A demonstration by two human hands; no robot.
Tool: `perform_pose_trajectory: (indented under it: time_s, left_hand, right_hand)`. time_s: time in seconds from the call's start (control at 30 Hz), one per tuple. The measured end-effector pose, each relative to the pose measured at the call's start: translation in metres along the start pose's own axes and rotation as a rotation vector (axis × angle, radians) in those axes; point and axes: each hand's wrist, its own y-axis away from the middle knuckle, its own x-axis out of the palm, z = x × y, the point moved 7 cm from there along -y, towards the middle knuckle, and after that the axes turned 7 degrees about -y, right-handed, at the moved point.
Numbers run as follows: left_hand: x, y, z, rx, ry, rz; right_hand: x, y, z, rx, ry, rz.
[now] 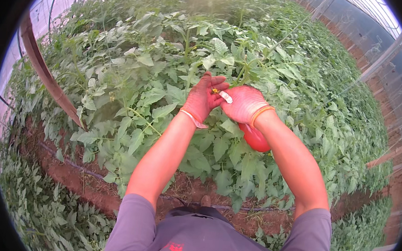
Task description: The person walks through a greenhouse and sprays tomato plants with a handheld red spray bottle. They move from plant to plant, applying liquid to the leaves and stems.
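Observation:
Both hands wear reddish work gloves over the tomato plants [161,98]. My left hand [203,96] is turned palm inward, fingers apart, behind a small yellow tomato flower [215,91]; whether it touches the stem cannot be told. My right hand [242,102], back upward, is closed around what looks like a small hand sprayer, mostly hidden by the glove. Its white nozzle-like tip [226,97] points at the flower. Beneath my right wrist shows a glossy red container [256,138], seemingly the sprayer's body, partly covered by the forearm.
Dense foliage spreads ahead, with strings [295,29] running up from it. A wooden pole [47,72] leans at the left; a pale post [384,58] stands at the right. A dark drip line [75,165] crosses the bare soil [91,191] near my feet. More plants [51,216] grow behind.

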Motion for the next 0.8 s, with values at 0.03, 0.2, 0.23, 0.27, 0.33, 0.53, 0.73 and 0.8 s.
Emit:
perform_pose_trajectory:
  time_s: [0.03, 0.2, 0.23, 0.27, 0.33, 0.53, 0.73, 0.8]
  left_hand:
    - [0.003, -0.001, 0.001, -0.006, 0.002, -0.014]
    - [0.005, -0.011, 0.012, 0.042, 0.013, 0.028]
    - [0.004, -0.014, 0.013, 0.057, 0.007, 0.035]
    - [0.003, -0.016, 0.014, 0.038, 0.027, 0.067]
    - [0.002, -0.02, 0.015, 0.033, 0.059, -0.006]
    - [-0.003, -0.02, 0.02, 0.052, 0.072, -0.056]
    - [0.002, -0.009, 0.01, 0.078, -0.003, -0.134]
    - [-0.009, -0.016, 0.013, 0.103, 0.021, -0.147]
  right_hand:
    - [-0.001, -0.001, -0.008, 0.017, -0.011, -0.005]
    - [-0.004, 0.0, -0.008, -0.075, -0.206, -0.029]
    - [0.0, -0.004, -0.011, -0.067, -0.162, -0.029]
    - [0.006, -0.01, -0.017, -0.059, -0.119, -0.029]
    - [0.006, -0.013, -0.023, -0.068, -0.1, -0.038]
    - [0.01, -0.014, -0.028, -0.094, -0.099, -0.059]
    - [0.015, -0.017, -0.03, -0.193, -0.082, -0.017]
    - [0.017, -0.015, -0.028, -0.201, -0.062, -0.024]
